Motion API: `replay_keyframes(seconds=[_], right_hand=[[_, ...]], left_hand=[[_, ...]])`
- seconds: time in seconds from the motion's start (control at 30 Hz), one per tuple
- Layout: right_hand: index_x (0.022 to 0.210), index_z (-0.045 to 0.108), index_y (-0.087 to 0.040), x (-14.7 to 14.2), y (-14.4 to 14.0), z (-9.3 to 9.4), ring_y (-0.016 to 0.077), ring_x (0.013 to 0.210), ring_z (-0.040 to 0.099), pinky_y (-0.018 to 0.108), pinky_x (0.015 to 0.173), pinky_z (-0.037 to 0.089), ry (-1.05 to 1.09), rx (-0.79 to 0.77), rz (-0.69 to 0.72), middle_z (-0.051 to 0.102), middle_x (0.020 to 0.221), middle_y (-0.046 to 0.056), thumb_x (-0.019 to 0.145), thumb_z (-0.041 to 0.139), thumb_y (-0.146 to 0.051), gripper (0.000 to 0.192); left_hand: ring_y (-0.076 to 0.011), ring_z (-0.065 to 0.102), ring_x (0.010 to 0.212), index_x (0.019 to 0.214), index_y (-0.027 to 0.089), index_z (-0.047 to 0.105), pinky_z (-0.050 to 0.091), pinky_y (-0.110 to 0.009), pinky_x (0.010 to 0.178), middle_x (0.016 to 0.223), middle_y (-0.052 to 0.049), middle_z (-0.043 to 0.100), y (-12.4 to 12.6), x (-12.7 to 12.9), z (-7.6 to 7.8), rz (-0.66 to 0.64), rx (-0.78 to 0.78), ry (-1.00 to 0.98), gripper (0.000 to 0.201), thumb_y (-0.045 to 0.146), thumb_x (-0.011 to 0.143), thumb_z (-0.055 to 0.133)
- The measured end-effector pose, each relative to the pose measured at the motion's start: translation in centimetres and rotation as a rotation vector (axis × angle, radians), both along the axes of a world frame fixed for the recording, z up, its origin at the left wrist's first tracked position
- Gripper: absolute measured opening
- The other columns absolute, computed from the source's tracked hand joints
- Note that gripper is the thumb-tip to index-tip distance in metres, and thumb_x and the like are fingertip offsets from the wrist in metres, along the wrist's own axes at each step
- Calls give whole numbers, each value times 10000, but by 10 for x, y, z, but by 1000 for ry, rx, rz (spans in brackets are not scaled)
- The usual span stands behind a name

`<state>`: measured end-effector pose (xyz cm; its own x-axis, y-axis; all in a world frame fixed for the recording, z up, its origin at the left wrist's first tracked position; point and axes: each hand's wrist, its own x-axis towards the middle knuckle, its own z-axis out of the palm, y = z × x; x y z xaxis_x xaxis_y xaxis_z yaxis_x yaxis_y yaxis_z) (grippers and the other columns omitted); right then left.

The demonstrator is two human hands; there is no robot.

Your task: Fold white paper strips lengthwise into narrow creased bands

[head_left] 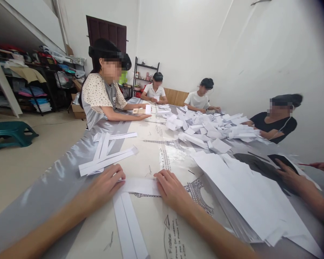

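My left hand and my right hand press flat on the two ends of a white paper strip lying crosswise on the table. Fingers of both hands are bent down onto the strip's edges. Another long folded strip lies lengthwise just under it, running toward me. Several loose white strips sit just beyond my left hand. A stack of large white sheets lies to the right of my right hand.
The table has a shiny cover printed with Eiffel Tower drawings. A heap of folded white papers fills the far middle. Several other people sit around the table; one person's hand rests at the right. A green stool stands on the floor at left.
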<state>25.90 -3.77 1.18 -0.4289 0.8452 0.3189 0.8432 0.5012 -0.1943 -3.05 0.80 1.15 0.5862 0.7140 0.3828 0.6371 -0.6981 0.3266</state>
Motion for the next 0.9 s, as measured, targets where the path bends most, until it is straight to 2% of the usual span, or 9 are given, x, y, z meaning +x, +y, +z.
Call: replay_keyframes(seconds=[0.1, 0.2, 0.33, 0.5, 0.67, 0.9], right_hand=[[1014, 519, -202, -2, -2, -1, 225, 893, 562, 346, 782, 489, -42, 0, 9, 609, 997, 67, 878, 422, 59, 310], [872, 472, -210, -2, -2, -2, 207, 790, 524, 315, 691, 444, -72, 10, -43, 578, 882, 46, 810, 394, 90, 315], [803, 395, -224, 4, 0, 2, 191, 722, 470, 302, 664, 394, -71, 20, -74, 535, 810, 24, 772, 375, 87, 313], [751, 285, -239, 8, 1, 5, 174, 631, 381, 293, 656, 344, -77, 16, -73, 450, 702, -15, 707, 378, 89, 344], [729, 213, -241, 8, 3, 4, 162, 567, 288, 289, 643, 308, -81, 3, -79, 366, 644, -35, 683, 364, 103, 378], [726, 170, -241, 15, 3, 11, 159, 548, 264, 290, 632, 297, -73, -22, -108, 331, 613, -43, 688, 373, 95, 395]], left_hand=[[-178, 614, 871, 961, 232, 587, 474, -266, 777, 975, -18, 634, -9, 4, 11, -19, -165, 10, 307, 399, 1068, 353], [-197, 630, 852, 1026, 261, 628, 468, -261, 748, 912, -2, 675, -16, 4, 19, -1, -319, 31, 324, 504, 1045, 416], [-209, 620, 832, 991, 249, 703, 452, -255, 742, 857, -13, 682, -14, 3, 23, -48, -391, 9, 400, 560, 1013, 452], [-172, 563, 744, 833, 211, 667, 406, -228, 674, 764, 4, 617, -8, 0, 23, -89, -455, 44, 469, 588, 1003, 443], [-180, 564, 780, 857, 219, 665, 406, -233, 687, 775, 0, 617, -11, -1, 25, -111, -476, -5, 463, 595, 998, 435], [-149, 556, 690, 819, 194, 639, 378, -229, 644, 724, 9, 631, -8, 0, 38, -187, -647, -61, 418, 520, 1012, 463]])
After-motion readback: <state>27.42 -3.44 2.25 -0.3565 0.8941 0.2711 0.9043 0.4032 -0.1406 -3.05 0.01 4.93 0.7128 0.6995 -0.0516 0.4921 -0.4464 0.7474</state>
